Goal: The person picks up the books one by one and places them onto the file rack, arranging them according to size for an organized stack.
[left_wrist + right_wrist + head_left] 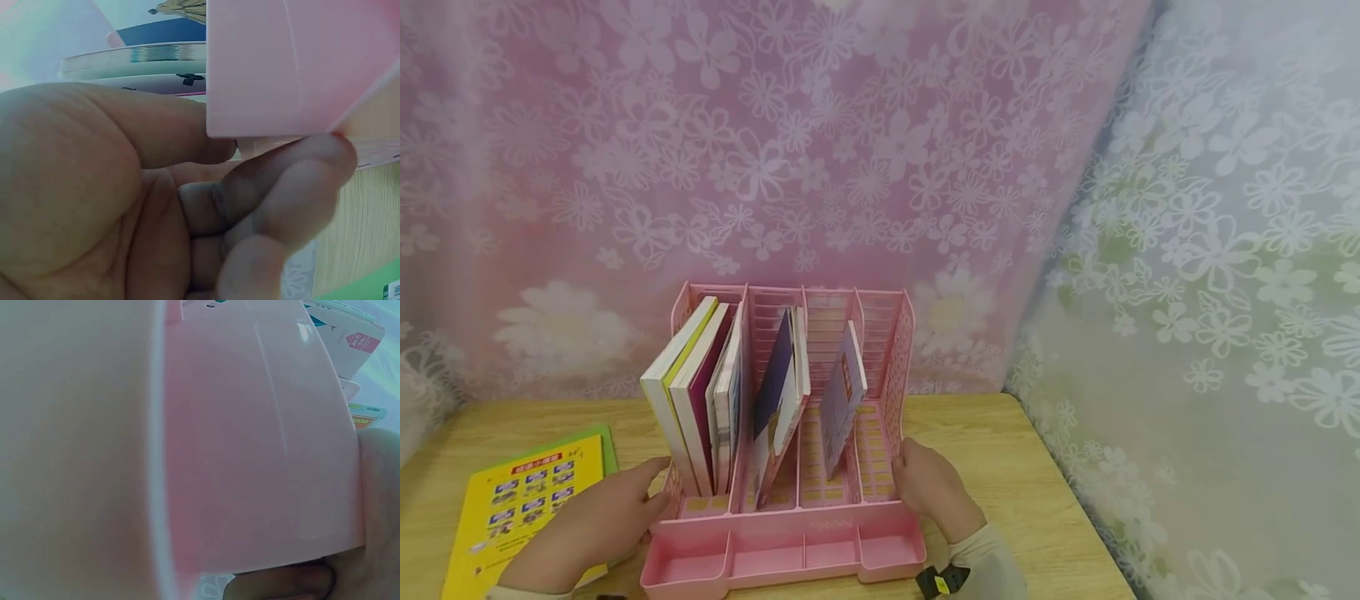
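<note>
Pink plastic forms the rack (901, 375), which I see from my distant post through the 3 cameras. It stands on the wood-grained table (1022, 492), in the lower middle of the head view, and it has 4 upright compartments with a low tray (767, 554) along the front. At the left front corner of the rack, the person's left hand (606, 517) grips the edge; in the left wrist view I find the thumb and the bent fingers gathered at the corner of a pink panel. On the opposite corner, the right hand (934, 483) also grips the rack, and in the right wrist view a finger passes under the lower edge of the pink wall. How its other fingers lie, I cannot tell.

Counting from the left, the 1st compartment contains several thick books (688, 400). In the 2nd there are thinner books (772, 383), of which 1 has a dark blue cover, and in the 3rd a pale purple book (842, 408) is tilted. To the left of the rack, a yellow book (527, 500) lies flat on a green item (608, 450), and the left hand hides a part of it. A light sleeve (988, 562) reaches the right wrist, beside a black object with a yellow label (943, 582). Behind the table I see a pink cloth (820, 167) with white flowers, and at the right a whitish flowered cloth (1225, 250).
</note>
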Demonstrator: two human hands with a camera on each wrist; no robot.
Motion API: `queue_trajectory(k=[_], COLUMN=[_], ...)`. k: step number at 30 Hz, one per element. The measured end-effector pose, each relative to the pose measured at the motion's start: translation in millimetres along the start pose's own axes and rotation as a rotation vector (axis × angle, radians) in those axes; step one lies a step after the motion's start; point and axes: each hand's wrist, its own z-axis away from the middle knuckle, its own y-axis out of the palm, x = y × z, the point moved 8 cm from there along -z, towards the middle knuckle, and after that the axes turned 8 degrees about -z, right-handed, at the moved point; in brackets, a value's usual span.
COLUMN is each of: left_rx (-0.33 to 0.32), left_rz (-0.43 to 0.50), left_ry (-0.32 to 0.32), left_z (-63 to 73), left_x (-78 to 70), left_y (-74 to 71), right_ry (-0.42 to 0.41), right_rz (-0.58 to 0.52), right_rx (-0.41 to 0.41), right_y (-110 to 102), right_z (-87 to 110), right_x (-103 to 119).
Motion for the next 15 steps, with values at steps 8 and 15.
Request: queue_trajectory(k=[8,15], left_rx=[-0.047,-0.069], left_rz=[-0.082,-0.090], left_ry=[0.016,0.018], left_z=[0.0,1.4], left_x=[-6.1,-9.0], left_y=[-2.7,-2.6], right_ry=[-0.013,-0.003], right_rz=[0.009,0.006], right_rx=[-0.007,-0.003], right_y=[0.5,1.0], right_z=[-1.2,-1.0], right_x=[0.1,-0.1])
